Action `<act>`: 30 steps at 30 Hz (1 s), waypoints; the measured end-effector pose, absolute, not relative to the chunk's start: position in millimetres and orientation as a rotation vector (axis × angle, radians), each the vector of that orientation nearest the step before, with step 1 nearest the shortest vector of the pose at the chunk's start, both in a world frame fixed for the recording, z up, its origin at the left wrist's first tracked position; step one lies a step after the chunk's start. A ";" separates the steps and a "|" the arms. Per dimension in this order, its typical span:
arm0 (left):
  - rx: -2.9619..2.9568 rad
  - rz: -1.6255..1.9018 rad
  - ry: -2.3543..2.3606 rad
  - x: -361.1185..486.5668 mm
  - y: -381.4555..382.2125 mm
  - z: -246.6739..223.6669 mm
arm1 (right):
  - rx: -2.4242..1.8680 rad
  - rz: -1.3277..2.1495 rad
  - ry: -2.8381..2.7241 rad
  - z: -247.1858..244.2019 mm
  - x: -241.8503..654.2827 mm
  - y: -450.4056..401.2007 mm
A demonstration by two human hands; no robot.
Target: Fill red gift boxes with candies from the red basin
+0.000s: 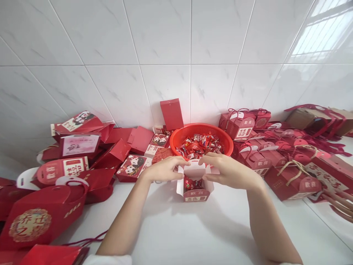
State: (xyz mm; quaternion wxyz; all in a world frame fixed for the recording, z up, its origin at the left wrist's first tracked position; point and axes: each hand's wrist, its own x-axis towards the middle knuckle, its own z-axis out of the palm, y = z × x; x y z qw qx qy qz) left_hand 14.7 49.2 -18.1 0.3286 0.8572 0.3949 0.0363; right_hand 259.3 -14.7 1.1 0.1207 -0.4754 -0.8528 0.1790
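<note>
My left hand [167, 168] and right hand [230, 171] curl, unclenched, at flaps of box [196, 194]; printed front faces me, long axis I cannot tell.

Glossy white tiled wall [165, 40] with faint grey veining, meeting a pale, smooth surface [176, 235].
Straight grout lines [191, 40] cross the tiles; up at two o'clock, a bright barred window reflection [320, 33] gleams, while the wall looks dimmer and greyer towards nine o'clock.
</note>
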 end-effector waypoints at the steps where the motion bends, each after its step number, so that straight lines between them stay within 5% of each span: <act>1: 2.262 0.103 1.039 14.8 48.3 -16.7 | -1.457 0.498 -2.495 1.2 260.2 -16.0; 6: 2.360 0.168 1.072 21.7 42.3 -20.7 | -1.624 0.483 -2.543 -0.5 250.7 -18.5; 30: 2.064 0.193 0.787 38.3 31.6 -35.5 | -1.109 0.877 -2.715 -18.4 241.7 1.9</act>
